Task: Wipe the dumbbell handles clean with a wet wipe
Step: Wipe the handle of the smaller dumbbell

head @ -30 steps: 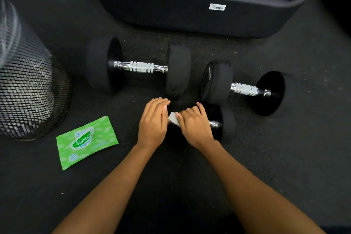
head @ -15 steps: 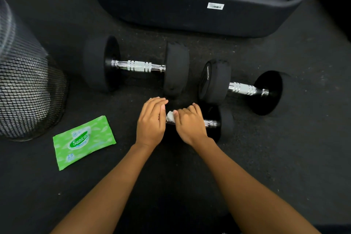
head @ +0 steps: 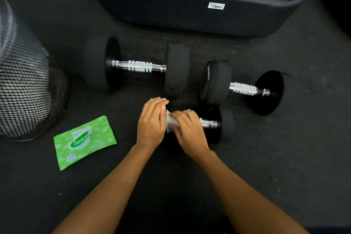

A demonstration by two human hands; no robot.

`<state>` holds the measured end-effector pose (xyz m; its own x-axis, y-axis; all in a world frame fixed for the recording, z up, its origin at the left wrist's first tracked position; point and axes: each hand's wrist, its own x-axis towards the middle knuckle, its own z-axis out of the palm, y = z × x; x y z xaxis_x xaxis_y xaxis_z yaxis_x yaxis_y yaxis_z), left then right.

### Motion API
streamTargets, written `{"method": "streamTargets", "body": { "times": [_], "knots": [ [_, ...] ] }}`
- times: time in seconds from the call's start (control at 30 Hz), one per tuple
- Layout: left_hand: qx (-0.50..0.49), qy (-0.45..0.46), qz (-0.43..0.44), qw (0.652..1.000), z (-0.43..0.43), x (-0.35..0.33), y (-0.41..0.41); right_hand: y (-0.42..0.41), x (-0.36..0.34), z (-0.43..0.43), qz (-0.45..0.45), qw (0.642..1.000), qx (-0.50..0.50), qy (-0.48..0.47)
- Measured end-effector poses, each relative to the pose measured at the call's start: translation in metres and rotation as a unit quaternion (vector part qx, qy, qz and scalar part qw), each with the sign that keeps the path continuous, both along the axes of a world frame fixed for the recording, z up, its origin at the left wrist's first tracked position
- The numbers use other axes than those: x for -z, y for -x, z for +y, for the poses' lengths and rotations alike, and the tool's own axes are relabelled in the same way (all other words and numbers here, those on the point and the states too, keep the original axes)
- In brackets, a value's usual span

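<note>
Far left: a black mesh bin (head: pixel 24 89) is seen standing on the dark floor (head: pixel 284 157). Just right of and below it, a green wet wipe pack (head: pixel 83 142) is laid flat, label up. Beyond it, a large dumbbell (head: pixel 136 66) is lying on its side, chrome handle bare. Centre: the left hand (head: pixel 152 123) is laid over the near end of the small dumbbell (head: pixel 218 123), fingers together and gently curved; that end weight is hidden under the hand, so whether it is gripped cannot be told. Pressed against it, a white wet wipe (head: pixel 170 120) is wrapped on the handle and held there by the right hand (head: pixel 188 129), fingers curled down over wipe and handle. A short stretch of chrome is left exposed between the right hand and the far weight. Right: a third dumbbell (head: pixel 243 87) is lying just behind the small one, handle bare. A large black machine base (head: pixel 190 15) is seen across the top.
</note>
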<state>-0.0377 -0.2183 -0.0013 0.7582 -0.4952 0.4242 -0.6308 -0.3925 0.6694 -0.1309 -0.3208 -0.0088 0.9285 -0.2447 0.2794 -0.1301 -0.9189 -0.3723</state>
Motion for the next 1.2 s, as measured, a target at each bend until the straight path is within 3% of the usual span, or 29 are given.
{"method": "streamTargets", "body": {
  "times": [0.23, 0.5, 0.7, 0.8, 0.93, 1.2],
  "knots": [
    [-0.004, -0.003, 0.010, 1.000, -0.001, -0.001, 0.000, -0.011, 0.003, 0.012, 0.029, 0.999, -0.005, 0.024],
    [-0.005, -0.006, 0.012, 1.000, -0.001, 0.000, -0.002, 0.001, 0.004, 0.005, -0.051, 0.997, 0.044, 0.031],
    [-0.005, -0.010, 0.018, 1.000, -0.001, -0.001, -0.001, -0.015, 0.005, 0.015, 0.004, 1.000, 0.007, 0.028],
    [-0.005, -0.013, 0.019, 1.000, -0.001, -0.001, -0.001, -0.009, 0.004, 0.009, -0.010, 1.000, 0.000, 0.018],
    [-0.004, -0.007, 0.015, 1.000, -0.001, -0.001, -0.002, 0.008, 0.004, -0.006, -0.024, 0.999, 0.025, -0.005],
    [-0.003, 0.000, 0.017, 1.000, -0.002, -0.002, -0.001, -0.025, -0.005, 0.019, 0.042, 0.997, 0.066, 0.014]
  ]
}}
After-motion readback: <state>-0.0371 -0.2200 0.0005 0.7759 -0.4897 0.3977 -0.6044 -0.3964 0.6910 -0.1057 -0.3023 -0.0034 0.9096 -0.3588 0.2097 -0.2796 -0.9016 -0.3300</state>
